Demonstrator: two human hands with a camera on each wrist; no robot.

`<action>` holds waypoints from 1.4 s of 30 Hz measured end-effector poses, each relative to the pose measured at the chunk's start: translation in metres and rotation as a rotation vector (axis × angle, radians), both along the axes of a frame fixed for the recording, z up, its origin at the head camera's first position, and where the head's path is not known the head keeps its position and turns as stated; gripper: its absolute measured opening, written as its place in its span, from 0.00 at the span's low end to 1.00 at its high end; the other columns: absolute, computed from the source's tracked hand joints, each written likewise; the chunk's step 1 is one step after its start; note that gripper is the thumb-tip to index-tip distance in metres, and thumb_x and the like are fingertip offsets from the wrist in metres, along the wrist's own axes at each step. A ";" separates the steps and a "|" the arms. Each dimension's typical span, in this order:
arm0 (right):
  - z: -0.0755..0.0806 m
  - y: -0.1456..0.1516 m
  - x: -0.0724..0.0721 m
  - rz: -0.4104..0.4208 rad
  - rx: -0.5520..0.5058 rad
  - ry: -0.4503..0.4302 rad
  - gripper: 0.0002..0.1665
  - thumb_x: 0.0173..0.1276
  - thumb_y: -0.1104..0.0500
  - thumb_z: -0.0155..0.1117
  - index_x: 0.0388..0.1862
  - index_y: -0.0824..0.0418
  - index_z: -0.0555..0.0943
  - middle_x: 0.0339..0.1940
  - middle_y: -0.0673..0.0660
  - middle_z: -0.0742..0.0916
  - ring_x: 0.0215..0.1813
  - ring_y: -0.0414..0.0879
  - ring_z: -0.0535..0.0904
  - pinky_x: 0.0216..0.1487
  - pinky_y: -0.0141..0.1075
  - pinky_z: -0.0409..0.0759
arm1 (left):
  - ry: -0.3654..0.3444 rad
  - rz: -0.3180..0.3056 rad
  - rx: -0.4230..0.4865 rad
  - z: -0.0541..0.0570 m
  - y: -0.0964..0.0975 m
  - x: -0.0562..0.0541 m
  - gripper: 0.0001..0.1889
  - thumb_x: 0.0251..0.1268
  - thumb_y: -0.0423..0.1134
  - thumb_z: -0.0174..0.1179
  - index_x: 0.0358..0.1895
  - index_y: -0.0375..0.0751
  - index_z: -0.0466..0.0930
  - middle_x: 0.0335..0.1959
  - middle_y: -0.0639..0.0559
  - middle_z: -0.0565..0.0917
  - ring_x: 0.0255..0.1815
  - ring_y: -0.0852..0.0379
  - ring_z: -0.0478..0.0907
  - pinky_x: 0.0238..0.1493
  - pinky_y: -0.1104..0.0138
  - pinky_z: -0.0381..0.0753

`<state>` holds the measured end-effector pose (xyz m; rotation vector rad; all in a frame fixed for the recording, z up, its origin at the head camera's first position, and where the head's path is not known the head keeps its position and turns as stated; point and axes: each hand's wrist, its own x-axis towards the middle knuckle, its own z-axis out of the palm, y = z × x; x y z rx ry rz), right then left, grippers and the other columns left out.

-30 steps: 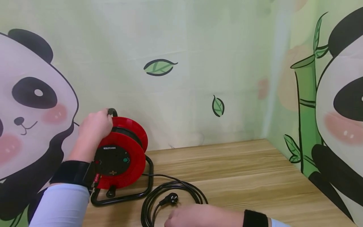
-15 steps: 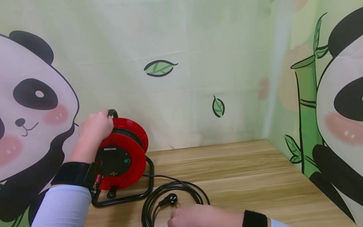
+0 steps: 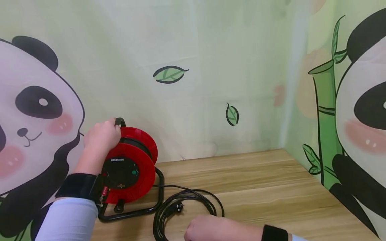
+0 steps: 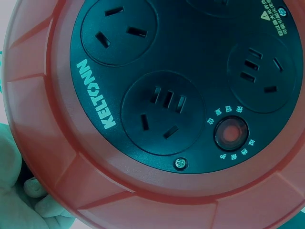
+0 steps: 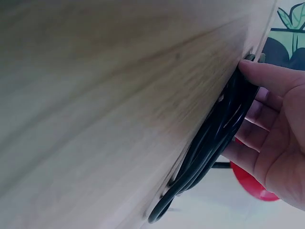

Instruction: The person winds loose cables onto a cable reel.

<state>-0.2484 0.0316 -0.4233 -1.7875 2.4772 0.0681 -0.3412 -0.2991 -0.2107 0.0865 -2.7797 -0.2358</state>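
Note:
A red and black cable reel stands upright on its black tube frame at the left of the table. My left hand grips its black top handle. Sockets and a round red button fill its black face in the left wrist view. A black cable runs from the reel into a loose coil in front. The coil's plug lies within the loops. At the coil's near right side is my right hand; in the right wrist view its thumb and fingers hold the bundled cable.
The wooden table extends to the right and back. A pale green cloth printed with pandas and leaves hangs behind and at the right. A small black knob sticks out low on the reel's front.
My right hand has shifted slightly right, and the coil has moved a little with it. The plug has slipped left against the loops. My left hand keeps its grip on the handle.

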 end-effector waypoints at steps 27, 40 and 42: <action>0.000 0.075 -0.053 -0.355 -0.072 -0.045 0.07 0.51 0.59 0.77 0.26 0.50 0.86 0.22 0.38 0.79 0.29 0.33 0.72 0.35 0.31 0.74 | 0.035 0.009 -0.011 -0.004 0.001 0.001 0.28 0.79 0.46 0.39 0.74 0.36 0.64 0.60 0.20 0.73 0.51 0.25 0.74 0.37 0.40 0.76; 0.006 0.112 -0.072 -0.548 -0.080 -0.133 0.09 0.48 0.63 0.77 0.28 0.53 0.85 0.25 0.42 0.80 0.32 0.37 0.74 0.38 0.35 0.76 | 0.042 0.002 -0.010 -0.004 0.002 0.002 0.28 0.79 0.45 0.40 0.75 0.35 0.62 0.60 0.20 0.73 0.49 0.27 0.74 0.38 0.39 0.77; 0.008 0.117 -0.074 -0.584 -0.070 -0.148 0.09 0.48 0.63 0.78 0.28 0.53 0.86 0.25 0.42 0.81 0.32 0.37 0.75 0.38 0.36 0.77 | 0.043 0.004 -0.010 -0.004 0.001 0.002 0.28 0.79 0.45 0.39 0.75 0.35 0.63 0.60 0.20 0.73 0.49 0.27 0.74 0.37 0.39 0.77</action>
